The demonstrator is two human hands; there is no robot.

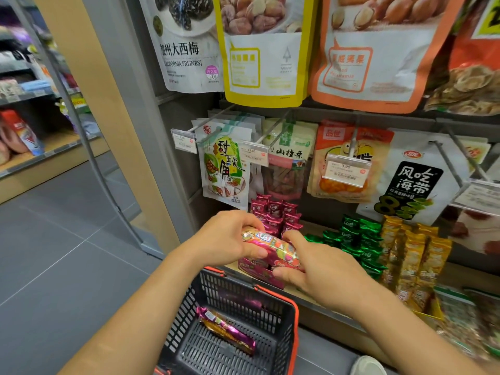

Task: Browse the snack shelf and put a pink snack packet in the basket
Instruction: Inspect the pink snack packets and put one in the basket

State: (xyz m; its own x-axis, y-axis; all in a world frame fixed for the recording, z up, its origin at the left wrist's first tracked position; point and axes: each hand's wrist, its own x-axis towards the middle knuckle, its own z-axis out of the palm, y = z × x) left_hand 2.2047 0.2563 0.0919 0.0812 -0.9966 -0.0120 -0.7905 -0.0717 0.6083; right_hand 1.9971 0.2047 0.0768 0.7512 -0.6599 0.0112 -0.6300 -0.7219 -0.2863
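two hands on one pink packet (273, 246): left hand (227, 239) curls round its 10 o'clock end, right hand (319, 269) pinches the 4 o'clock end, index on top, thumb below. packet spans the gap between the palms, long axis 10-to-4, above the basket (238, 296) far rim, just in front of a pink box (259, 272). second packet (226, 330) lies on the basket floor, also 10-to-4.

The wooden shelf (319, 320) held pink packets (278, 212), green packets (357, 236) at their 3 o'clock, then gold packets (414, 255), perhaps boxed.
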